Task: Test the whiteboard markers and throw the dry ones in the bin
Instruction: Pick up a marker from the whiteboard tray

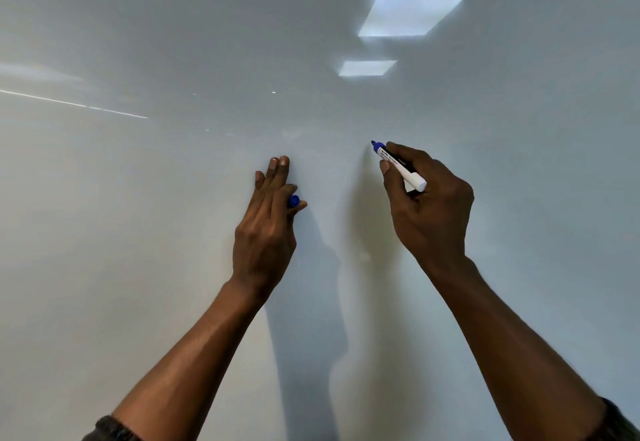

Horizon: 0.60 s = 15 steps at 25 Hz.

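Note:
A whiteboard (173, 198) fills the whole view, and I see no ink marks on it. My right hand (429, 208) pinches an uncapped white marker (401, 167) with a blue tip, the tip pointing up and left at the board surface. My left hand (266, 226) lies against the board with its long fingers straight, while the thumb and a curled finger pinch the blue cap (294, 201). No other markers and no bin are in view.
Two bright ceiling-light reflections (408, 17) show on the upper right of the board. A thin bright streak (72, 104) crosses the left side. Shadows of both arms fall on the board between the hands.

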Tool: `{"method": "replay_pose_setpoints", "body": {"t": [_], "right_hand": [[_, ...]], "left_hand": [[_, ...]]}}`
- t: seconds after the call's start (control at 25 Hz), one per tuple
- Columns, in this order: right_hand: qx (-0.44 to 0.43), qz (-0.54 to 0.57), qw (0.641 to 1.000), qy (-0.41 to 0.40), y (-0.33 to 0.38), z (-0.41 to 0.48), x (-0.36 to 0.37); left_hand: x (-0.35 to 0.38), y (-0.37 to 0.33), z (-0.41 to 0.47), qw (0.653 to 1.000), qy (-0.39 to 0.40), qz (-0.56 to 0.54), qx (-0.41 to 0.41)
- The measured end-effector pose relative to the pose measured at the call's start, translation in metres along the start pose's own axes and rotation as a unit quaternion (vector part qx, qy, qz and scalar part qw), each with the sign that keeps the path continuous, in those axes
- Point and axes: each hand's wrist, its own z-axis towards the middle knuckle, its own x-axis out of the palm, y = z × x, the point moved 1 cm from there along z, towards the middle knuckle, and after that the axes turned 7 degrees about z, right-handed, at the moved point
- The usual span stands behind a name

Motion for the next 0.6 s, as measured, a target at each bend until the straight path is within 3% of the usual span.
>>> {"method": "replay_pose_setpoints", "body": {"t": [0.24,0.36,0.6], "right_hand": [[-0.056,-0.077,0.994,0.044,0.000,-0.022,0.002],[-0.026,-0.088,0.996,0.009,-0.009,-0.042,-0.019],[-0.012,-0.124,0.989,0.075,-0.022,-0.114,-0.046]], "left_hand": [[-0.001,0.002,-0.002,1.000,0.005,-0.008,0.006],[0.000,0.001,-0.003,1.000,0.006,-0.022,0.000],[0.001,-0.008,-0.006,1.000,0.007,-0.015,-0.015]]}}
